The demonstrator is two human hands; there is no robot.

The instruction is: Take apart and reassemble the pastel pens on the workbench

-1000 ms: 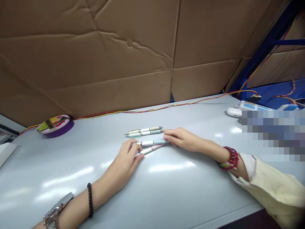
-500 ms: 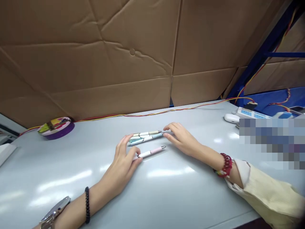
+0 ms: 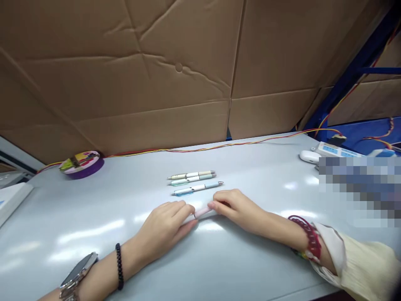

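A pink and white pen [image 3: 202, 212] lies between my two hands, low over the table or on it. Around its left part the fingers of my left hand [image 3: 166, 223] are closed, hiding that end. My right hand [image 3: 239, 209] pinches the pen's right tip between thumb and fingers. Just beyond them rests a blue and white pen [image 3: 198, 188], apart from the others. Behind it a green and white pen [image 3: 192, 180] and a cream and white pen [image 3: 191, 174] lie close side by side, tips to the right.
On the grey table [image 3: 131, 179], a round purple box [image 3: 89, 168] stands at the back left. Red and yellow wires [image 3: 194, 149] run along the cardboard wall [image 3: 175, 96]. At the right are a white rounded object [image 3: 309, 156] and a power strip [image 3: 336, 150].
Both hands have come nearer to me with the pink pen, and my right hand has taken its tip. The blue pen now lies separated from the green and cream pens.
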